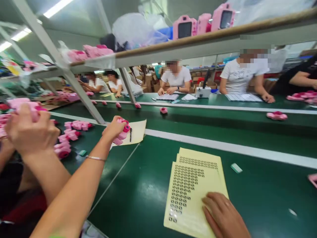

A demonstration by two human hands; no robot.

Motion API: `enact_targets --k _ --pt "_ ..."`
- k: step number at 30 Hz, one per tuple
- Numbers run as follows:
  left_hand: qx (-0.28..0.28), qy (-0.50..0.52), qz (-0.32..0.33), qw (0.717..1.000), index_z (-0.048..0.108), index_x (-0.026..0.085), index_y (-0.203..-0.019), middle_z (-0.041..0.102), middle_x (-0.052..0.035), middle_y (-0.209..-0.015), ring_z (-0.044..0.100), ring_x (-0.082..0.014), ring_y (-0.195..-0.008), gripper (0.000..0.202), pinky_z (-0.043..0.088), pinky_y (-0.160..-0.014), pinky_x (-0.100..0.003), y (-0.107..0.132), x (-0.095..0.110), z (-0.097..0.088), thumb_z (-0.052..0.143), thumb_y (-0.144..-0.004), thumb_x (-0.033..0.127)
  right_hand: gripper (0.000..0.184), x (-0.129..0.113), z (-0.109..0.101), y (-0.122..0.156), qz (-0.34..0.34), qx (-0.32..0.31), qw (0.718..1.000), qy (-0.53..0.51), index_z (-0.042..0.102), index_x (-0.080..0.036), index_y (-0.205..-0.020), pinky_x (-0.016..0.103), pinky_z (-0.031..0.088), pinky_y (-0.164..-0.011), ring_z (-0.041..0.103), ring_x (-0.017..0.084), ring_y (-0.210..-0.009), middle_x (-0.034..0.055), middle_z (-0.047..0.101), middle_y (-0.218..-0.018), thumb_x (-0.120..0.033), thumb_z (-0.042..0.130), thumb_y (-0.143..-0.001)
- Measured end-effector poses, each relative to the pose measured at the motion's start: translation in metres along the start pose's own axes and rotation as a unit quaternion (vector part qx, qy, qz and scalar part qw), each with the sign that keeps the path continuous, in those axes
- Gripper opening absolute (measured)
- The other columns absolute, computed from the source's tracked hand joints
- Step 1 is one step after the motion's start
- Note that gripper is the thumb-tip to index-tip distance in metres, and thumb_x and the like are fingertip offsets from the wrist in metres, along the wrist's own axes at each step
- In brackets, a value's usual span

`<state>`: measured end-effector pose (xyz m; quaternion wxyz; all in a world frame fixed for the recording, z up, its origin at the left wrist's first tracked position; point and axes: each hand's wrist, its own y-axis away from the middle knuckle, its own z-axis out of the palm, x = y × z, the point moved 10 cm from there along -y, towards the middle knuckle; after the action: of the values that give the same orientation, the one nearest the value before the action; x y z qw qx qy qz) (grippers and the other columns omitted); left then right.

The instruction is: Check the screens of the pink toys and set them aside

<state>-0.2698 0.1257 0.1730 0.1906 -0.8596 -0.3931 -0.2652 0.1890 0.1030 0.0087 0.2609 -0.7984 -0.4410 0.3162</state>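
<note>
Pink toy (122, 135) is clamped in the left hand (112, 129), over the counter (138, 185) on the left; right hand (224, 213) rests flat, gripping nothing, on yellow sticker sheets (184, 188). Looks part-used to me, plenty left.

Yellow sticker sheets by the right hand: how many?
2: the front sheet, by the right hand, and the back sheet, partly beneath the front one; more may be hidden.

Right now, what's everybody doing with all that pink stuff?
The left hand holds a pink toy by a pale sheet, and the right hand rests on a yellow sheet with rows of small black marks. To the left, a co-worker's hand holds another pink piece. Across the green table, a person in white has both hands at a paper sheet.
</note>
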Motion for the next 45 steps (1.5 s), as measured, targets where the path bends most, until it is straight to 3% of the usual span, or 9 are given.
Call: enact_targets --k 6,9,12,17,26,30,34,40,45 --pt "-0.334 0.028 0.172 0.926 0.053 0.032 -0.124 0.068 -0.0012 -0.095 0.063 -0.0141 -0.069 0.049 0.044 -0.060 -0.022 0.175 0.081 0.148 0.053 -0.076 0.042 0.020 0.039 -0.018 -0.003 0.094 -0.053 0.992 0.060 0.059 -0.020 -0.110 0.034 0.047 -0.083 0.056 0.020 -0.103 0.0073 0.060 -0.109 -0.025 0.045 -0.096" --pt "-0.431 -0.040 0.237 0.870 0.054 0.035 -0.126 0.068 0.0003 -0.098 0.063 -0.0122 -0.068 0.049 0.043 -0.059 -0.020 0.255 0.100 0.187 0.050 -0.077 0.040 0.027 0.085 -0.036 -0.005 0.180 -0.061 0.969 0.157 0.060 -0.018 -0.116 0.036 0.046 -0.080 0.054 0.024 -0.102 0.0100 0.059 -0.113 -0.028 0.047 -0.095" --pt "-0.470 -0.106 0.313 0.819 0.055 0.040 -0.126 0.067 0.0030 -0.106 0.065 -0.0136 -0.077 0.048 0.045 -0.066 -0.022 0.287 0.118 0.202 0.050 -0.078 0.039 0.041 0.132 -0.046 -0.006 0.254 -0.080 0.932 0.244 0.053 -0.019 -0.134 0.036 0.045 -0.080 0.052 0.028 -0.106 0.0130 0.056 -0.121 -0.031 0.044 -0.096" --pt "-0.442 -0.171 0.449 0.757 0.046 0.049 -0.133 0.055 0.0053 -0.131 0.056 -0.0218 -0.116 0.060 0.049 -0.091 -0.033 0.296 0.131 0.206 0.056 -0.075 0.037 0.045 0.171 -0.036 -0.006 0.291 -0.121 0.910 0.271 0.049 -0.024 -0.140 0.037 0.042 -0.077 0.050 0.028 -0.109 0.0106 0.058 -0.125 -0.038 0.039 -0.099" --pt "-0.327 -0.080 0.552 0.763 0.035 0.044 -0.146 0.032 -0.0039 -0.153 0.022 -0.0376 -0.143 0.076 0.022 -0.117 -0.062 0.314 0.110 0.206 0.062 -0.077 0.058 0.037 0.166 -0.055 -0.006 0.252 -0.020 0.953 0.168 0.063 -0.017 -0.123 0.034 0.043 -0.074 0.056 0.022 -0.092 0.0105 0.065 -0.104 -0.028 0.046 -0.092" --pt "-0.339 -0.026 0.482 0.807 0.034 0.040 -0.147 0.027 -0.0053 -0.155 0.015 -0.0379 -0.146 0.100 0.006 -0.120 -0.066 0.298 0.088 0.201 0.070 -0.060 0.073 0.040 0.161 -0.073 0.000 0.319 0.064 0.946 0.005 0.064 -0.016 -0.122 0.030 0.049 -0.069 0.056 0.013 -0.072 0.0086 0.061 -0.099 -0.033 0.053 -0.087" --pt "-0.338 0.103 0.334 0.874 0.039 0.037 -0.143 0.031 -0.0035 -0.154 0.027 -0.0245 -0.145 0.066 0.026 -0.122 -0.050 0.269 0.058 0.195 0.057 -0.083 0.058 0.038 0.149 -0.066 0.004 0.350 0.088 0.922 -0.140 0.067 -0.019 -0.116 0.028 0.052 -0.068 0.057 0.011 -0.072 0.0069 0.058 -0.099 -0.039 0.059 -0.085" --pt "-0.379 0.154 0.274 0.870 0.055 0.032 -0.133 0.053 -0.0030 -0.139 0.048 -0.0210 -0.130 0.055 0.034 -0.117 -0.042 0.251 0.055 0.203 0.066 -0.081 0.045 0.039 0.137 -0.046 0.004 0.371 0.089 0.885 -0.268 0.066 -0.016 -0.114 0.030 0.057 -0.076 0.061 0.011 -0.077 0.0065 0.057 -0.101 -0.040 0.065 -0.082" --pt "-0.380 0.362 0.080 0.848 0.057 0.022 -0.128 0.062 -0.0080 -0.127 0.060 -0.0166 -0.109 0.052 0.050 -0.094 -0.030 0.226 0.053 0.206 0.066 -0.081 0.042 0.039 0.126 -0.042 0.000 0.390 0.090 0.857 -0.325 0.067 -0.017 -0.109 0.030 0.057 -0.076 0.061 0.012 -0.081 0.0074 0.059 -0.103 -0.040 0.071 -0.077"
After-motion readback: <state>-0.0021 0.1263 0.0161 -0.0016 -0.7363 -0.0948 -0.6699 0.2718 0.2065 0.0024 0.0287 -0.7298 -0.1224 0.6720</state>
